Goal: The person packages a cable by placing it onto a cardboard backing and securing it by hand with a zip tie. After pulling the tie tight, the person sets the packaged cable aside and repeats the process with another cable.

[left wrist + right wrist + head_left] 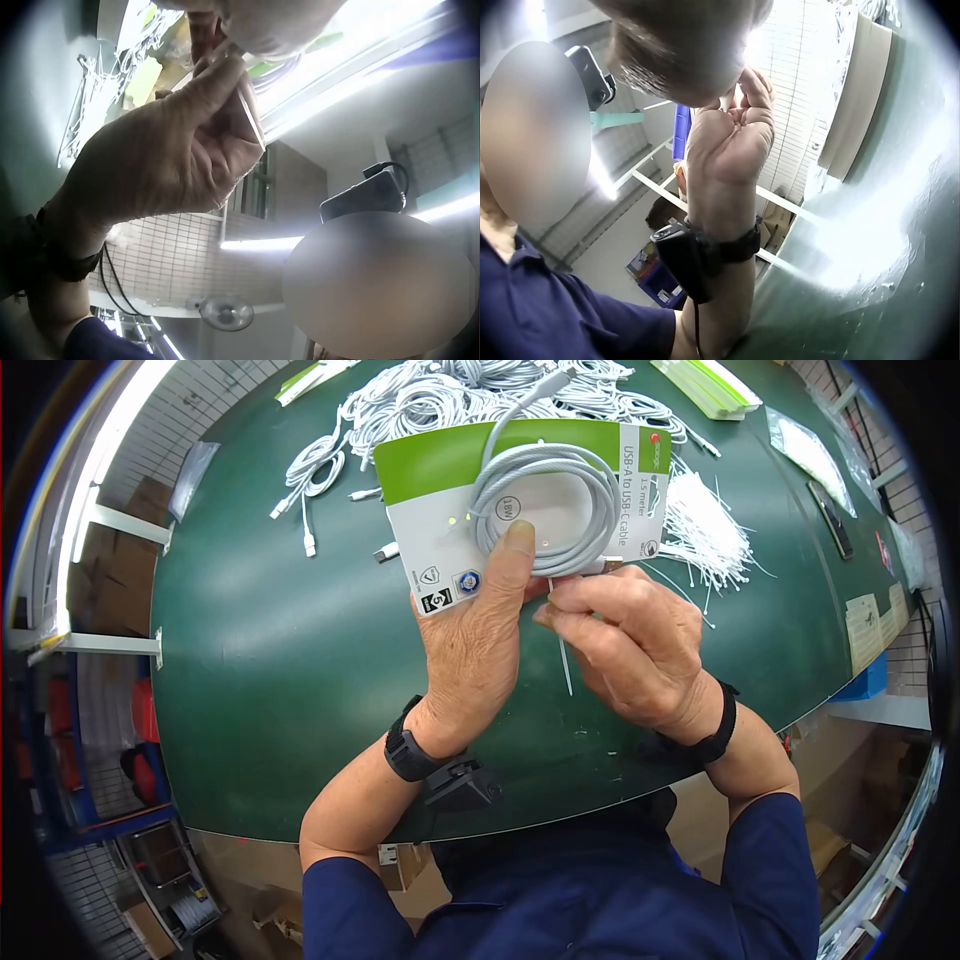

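Note:
In the head view my left hand [468, 650] grips a green and white printed backing card [425, 470], its thumb over the front. Against the card lies a coiled grey USB cable [603, 495], one connector end [545, 385] sticking up past the top edge. At the coil's lower edge my right hand [640, 645] pinches a white cable tie [565, 660], whose thin tail hangs down below the fingertips. Both hands' fingertips are close together there. The left wrist view shows the left hand [165, 150] from the side; in the right wrist view the right hand [731, 150] is partly covered.
A heap of coiled grey cables [430, 405] lies at the back of the green table [270, 710]. To its right are a pile of loose white cable ties [705, 530] and a stack of green cards [710, 390]. A phone [830, 520] lies at far right.

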The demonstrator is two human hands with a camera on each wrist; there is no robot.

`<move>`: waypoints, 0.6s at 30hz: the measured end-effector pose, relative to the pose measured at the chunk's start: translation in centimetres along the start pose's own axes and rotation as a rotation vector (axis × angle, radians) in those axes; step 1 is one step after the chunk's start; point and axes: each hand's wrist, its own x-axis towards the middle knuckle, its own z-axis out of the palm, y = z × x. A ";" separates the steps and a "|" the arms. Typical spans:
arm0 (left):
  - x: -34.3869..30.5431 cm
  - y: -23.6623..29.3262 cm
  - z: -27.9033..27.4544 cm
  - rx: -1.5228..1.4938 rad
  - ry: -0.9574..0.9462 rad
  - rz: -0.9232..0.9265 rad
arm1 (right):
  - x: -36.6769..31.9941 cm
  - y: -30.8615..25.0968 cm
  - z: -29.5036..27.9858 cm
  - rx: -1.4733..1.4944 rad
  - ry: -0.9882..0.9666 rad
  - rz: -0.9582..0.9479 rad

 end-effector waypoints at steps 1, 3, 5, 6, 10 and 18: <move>0.1 0.0 0.0 -0.015 -0.007 -0.004 | -0.1 -0.1 0.1 0.022 0.021 -0.011; 0.0 0.2 -0.1 0.004 -0.030 -0.021 | -0.3 -0.2 0.3 0.072 0.041 -0.012; 0.0 0.3 -0.4 0.039 -0.066 -0.050 | -0.5 -0.5 0.4 0.115 0.055 -0.015; 0.1 0.4 -0.7 0.065 -0.091 -0.071 | -0.5 -0.5 0.4 0.135 0.062 -0.016; -0.2 0.5 -0.2 0.072 -0.090 -0.061 | -0.8 -0.6 0.8 0.205 0.092 -0.010; -0.2 0.4 0.2 0.012 -0.048 -0.082 | -0.8 -0.4 0.7 0.294 0.087 0.006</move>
